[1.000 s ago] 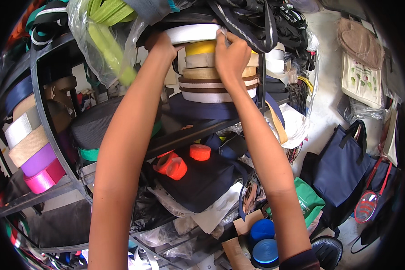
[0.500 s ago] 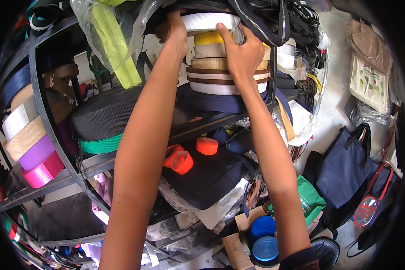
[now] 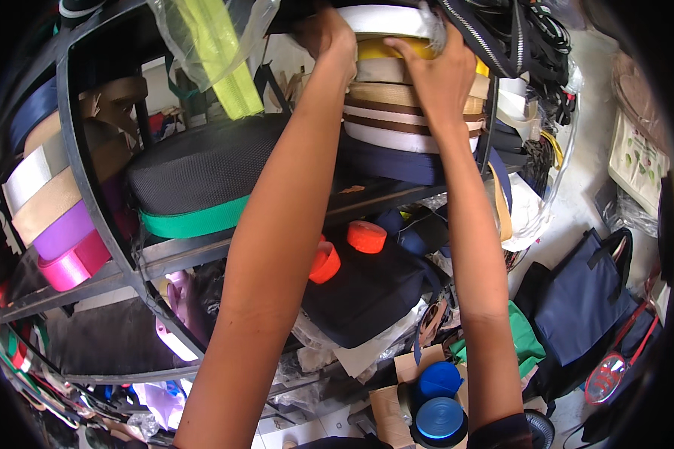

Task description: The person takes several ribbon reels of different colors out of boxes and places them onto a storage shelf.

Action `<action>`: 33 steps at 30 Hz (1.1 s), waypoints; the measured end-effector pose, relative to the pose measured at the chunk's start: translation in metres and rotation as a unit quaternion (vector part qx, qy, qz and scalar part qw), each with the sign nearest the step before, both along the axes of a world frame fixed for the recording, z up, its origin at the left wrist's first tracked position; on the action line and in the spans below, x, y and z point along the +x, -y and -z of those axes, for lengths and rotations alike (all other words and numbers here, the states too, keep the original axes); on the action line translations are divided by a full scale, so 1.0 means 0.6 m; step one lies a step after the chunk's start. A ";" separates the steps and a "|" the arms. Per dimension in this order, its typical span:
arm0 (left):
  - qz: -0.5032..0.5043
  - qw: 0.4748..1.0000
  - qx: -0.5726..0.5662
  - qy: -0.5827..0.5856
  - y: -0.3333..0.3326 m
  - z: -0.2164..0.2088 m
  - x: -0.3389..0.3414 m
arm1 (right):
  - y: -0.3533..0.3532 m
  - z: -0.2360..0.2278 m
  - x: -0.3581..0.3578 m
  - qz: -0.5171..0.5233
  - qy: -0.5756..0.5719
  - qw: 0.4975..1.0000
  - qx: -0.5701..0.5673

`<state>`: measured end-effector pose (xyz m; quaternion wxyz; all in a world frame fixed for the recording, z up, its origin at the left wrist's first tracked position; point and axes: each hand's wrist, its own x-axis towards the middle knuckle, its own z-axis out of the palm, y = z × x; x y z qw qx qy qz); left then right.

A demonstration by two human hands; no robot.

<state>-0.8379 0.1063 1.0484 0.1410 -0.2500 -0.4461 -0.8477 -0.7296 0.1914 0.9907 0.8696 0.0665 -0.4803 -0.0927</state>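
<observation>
A white webbing roll [image 3: 386, 21] tops a stack on the rack. My left hand [image 3: 331, 36] is at its left end, the fingers smeared and partly hidden at the top edge. At the right end, my right hand [image 3: 443, 75] is bent round the white roll, its thumb just under the roll's lower edge, over the yellow roll [image 3: 382, 51]. Farther down the stack come beige rolls [image 3: 386, 70], a brown and white striped roll [image 3: 389, 123] and a wide dark blue roll [image 3: 389, 162]. A black zipper [image 3: 494, 45] hangs beside my right hand.
A black mesh roll [image 3: 195, 168] and a green roll [image 3: 195, 221] lie left on the black metal rack [image 3: 90, 165]. Yellow-green material [image 3: 221, 60] in plastic hangs above. Orange rolls [image 3: 367, 237] rest on black fabric below. Blue round things [image 3: 439, 417] sit near a box; bags [image 3: 577, 288] hang right.
The stack and both hands now appear farther right and slightly higher in view. My right thumb has slid from the white roll's front down to the yellow roll.
</observation>
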 end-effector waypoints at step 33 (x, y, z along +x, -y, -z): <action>-0.615 0.727 -0.292 -0.088 0.352 0.193 0.179 | 0.265 0.125 0.014 -0.219 0.260 0.939 -0.055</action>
